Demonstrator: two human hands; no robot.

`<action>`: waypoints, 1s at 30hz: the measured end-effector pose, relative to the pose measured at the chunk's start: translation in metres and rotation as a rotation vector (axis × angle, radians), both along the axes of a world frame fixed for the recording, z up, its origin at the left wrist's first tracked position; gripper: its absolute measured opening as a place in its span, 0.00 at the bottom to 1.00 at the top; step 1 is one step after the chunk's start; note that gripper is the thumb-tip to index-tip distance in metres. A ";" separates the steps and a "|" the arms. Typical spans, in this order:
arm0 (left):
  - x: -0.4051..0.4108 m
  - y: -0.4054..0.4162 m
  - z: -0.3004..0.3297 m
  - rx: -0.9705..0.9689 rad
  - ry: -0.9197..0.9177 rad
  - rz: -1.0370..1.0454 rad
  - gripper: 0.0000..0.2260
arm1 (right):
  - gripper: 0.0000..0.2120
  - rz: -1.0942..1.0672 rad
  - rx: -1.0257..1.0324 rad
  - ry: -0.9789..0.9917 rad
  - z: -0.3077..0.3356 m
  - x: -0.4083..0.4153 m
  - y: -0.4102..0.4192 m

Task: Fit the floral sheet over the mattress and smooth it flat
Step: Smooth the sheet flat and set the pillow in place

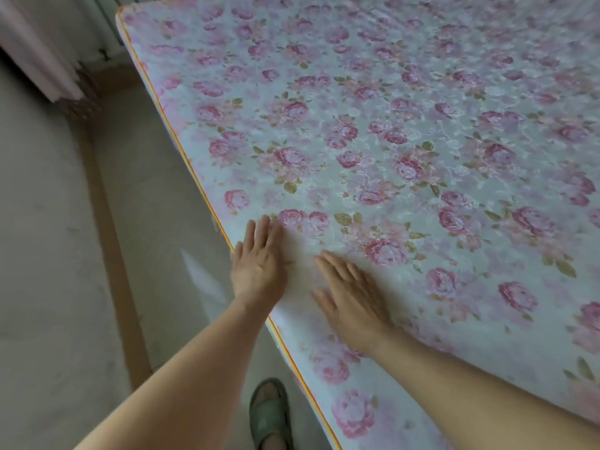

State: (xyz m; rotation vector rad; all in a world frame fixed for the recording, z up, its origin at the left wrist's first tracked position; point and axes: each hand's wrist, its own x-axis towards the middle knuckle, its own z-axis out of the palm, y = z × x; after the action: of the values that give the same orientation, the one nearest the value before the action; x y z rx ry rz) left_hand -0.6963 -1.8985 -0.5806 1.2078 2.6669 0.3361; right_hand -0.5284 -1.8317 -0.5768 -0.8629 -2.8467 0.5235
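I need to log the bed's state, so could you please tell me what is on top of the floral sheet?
Both hands lie flat on the floral sheet: left hand, right hand. The fabric beneath their palms is hidden.

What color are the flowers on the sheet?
Pink roses with olive-green leaves on the pale floral sheet, seen in the head view.

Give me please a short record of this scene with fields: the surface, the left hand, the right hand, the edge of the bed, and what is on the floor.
surface: floral sheet with pink roses, spread over the mattress, mostly flat
left hand: fingers straight, palm down on the sheet near the bed edge
right hand: fingers straight, flat on the sheet beside the left hand, slightly blurred
bed edge: orange piping runs along the mattress side
floor: a foot in a green sandal beside the bed; curtain at far left
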 end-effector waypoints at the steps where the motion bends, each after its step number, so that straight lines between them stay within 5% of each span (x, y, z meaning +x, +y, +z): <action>1: -0.001 0.006 0.003 0.003 -0.003 -0.062 0.28 | 0.29 -0.091 0.014 0.039 0.001 -0.006 0.009; 6: 0.035 0.041 0.005 0.139 -0.064 -0.371 0.26 | 0.22 -0.505 -0.091 0.146 0.007 -0.011 0.076; 14: 0.029 0.101 -0.005 0.095 0.105 -0.385 0.25 | 0.20 -0.381 0.044 0.070 0.010 -0.054 0.145; 18: 0.030 0.124 -0.008 0.101 0.075 -0.363 0.17 | 0.21 -0.491 0.114 0.080 0.005 -0.040 0.191; 23: -0.001 0.128 -0.014 0.287 -0.040 -0.239 0.13 | 0.30 -0.975 -0.075 -0.284 -0.026 0.007 0.219; 25: 0.004 0.140 -0.010 0.382 -0.132 -0.150 0.14 | 0.30 -0.813 0.021 -0.249 -0.033 -0.024 0.193; 27: 0.026 0.154 0.010 0.471 -0.416 -0.160 0.27 | 0.27 -0.499 0.003 -0.118 -0.025 -0.069 0.159; 29: 0.033 0.159 0.011 0.623 -0.351 -0.228 0.33 | 0.19 -0.371 -0.126 -0.137 -0.018 -0.114 0.120; 30: 0.018 0.166 0.005 0.481 -0.262 -0.381 0.30 | 0.18 -0.473 -0.117 -0.233 -0.016 -0.123 0.108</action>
State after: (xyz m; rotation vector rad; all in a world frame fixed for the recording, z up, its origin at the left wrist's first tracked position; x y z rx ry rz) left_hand -0.6780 -1.7329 -0.5757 1.6304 2.1338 1.0272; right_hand -0.6511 -1.7232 -0.5930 -1.6546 -2.6737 0.5570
